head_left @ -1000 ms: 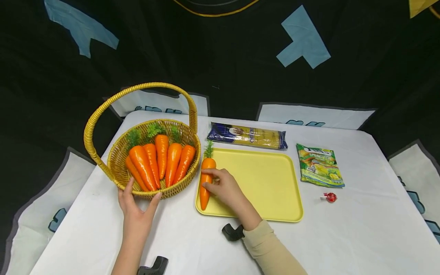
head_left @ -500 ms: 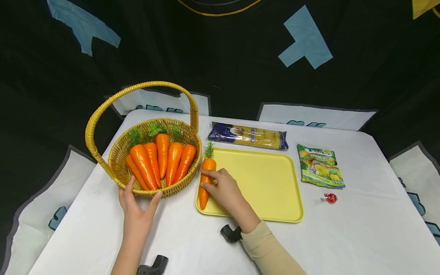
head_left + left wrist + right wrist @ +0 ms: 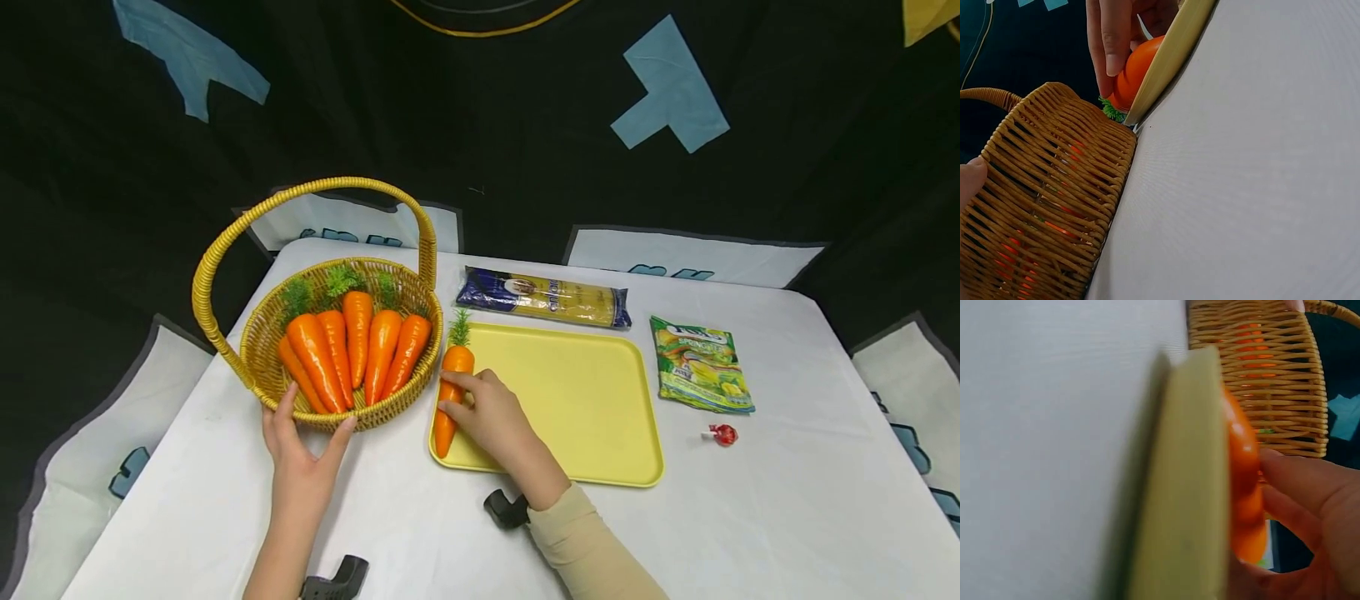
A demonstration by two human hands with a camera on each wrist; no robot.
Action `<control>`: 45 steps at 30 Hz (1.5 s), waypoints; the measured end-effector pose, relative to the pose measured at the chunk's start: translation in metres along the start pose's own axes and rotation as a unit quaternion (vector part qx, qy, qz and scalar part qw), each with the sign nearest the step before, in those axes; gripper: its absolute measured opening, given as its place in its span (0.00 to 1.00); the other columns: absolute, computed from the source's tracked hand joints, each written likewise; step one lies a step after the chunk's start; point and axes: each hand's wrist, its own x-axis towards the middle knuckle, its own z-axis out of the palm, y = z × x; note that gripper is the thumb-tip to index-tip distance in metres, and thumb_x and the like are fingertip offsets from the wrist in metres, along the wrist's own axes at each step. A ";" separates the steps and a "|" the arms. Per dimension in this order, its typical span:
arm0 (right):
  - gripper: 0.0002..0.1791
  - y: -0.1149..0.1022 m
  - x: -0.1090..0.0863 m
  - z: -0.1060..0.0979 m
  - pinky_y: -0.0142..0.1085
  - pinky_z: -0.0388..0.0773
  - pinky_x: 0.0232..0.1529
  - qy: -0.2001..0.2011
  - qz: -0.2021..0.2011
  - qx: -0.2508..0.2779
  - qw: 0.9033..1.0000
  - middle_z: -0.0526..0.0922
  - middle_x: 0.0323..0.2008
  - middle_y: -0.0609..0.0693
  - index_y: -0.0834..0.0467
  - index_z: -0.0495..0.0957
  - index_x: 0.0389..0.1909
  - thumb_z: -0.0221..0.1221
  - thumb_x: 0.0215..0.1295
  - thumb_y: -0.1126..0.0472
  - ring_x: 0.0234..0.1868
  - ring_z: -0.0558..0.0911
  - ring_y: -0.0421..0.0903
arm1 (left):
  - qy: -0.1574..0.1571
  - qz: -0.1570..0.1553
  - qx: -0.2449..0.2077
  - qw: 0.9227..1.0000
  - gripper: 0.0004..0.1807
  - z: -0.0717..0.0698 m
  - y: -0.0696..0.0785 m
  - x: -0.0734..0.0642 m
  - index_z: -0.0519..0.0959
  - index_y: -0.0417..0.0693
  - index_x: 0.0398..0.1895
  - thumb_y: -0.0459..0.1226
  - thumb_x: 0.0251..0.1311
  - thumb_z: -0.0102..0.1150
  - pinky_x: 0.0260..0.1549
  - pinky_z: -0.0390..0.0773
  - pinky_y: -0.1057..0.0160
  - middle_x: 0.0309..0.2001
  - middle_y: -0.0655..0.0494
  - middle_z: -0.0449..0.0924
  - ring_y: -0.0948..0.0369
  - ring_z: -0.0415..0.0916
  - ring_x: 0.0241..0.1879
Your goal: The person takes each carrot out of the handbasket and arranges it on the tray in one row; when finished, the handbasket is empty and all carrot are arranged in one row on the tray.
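Observation:
A yellow wicker basket [image 3: 430, 354] with a tall handle stands at the left, holding several orange carrots [image 3: 383, 350] with green tops. My left hand [image 3: 296, 475] grips its near rim, fingers spread over the edge and thumb tip on it. Along the left side of a yellow tray [image 3: 577, 400] lies one more carrot [image 3: 457, 360], leafy end away from me. My right hand [image 3: 498, 421] pinches this carrot's middle between thumb and fingers. In the right wrist view, the tray's edge [image 3: 1185, 487] hides part of the carrot [image 3: 1244, 456].
Behind the tray lies a blue and yellow pasta packet [image 3: 543, 297]. To the right are a green candy bag [image 3: 701, 364] and a red lollipop [image 3: 724, 434]. A white cloth [image 3: 795, 500] covers the table, and a black curtain [image 3: 525, 150] hangs behind it.
The head view shifts slightly. Both hands keep their places on the basket rim and the carrot.

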 end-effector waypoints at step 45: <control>0.23 -0.113 0.068 0.031 0.25 0.70 0.33 -0.122 -0.204 -0.083 0.968 0.81 0.48 0.46 0.44 0.74 0.63 0.60 0.67 0.53 0.45 0.75 0.40 | -0.012 -0.025 -0.008 1.000 0.48 -0.002 -0.002 0.000 0.44 0.58 0.76 0.44 0.60 0.65 0.56 0.51 0.27 0.75 0.44 0.20 0.38 0.31 0.72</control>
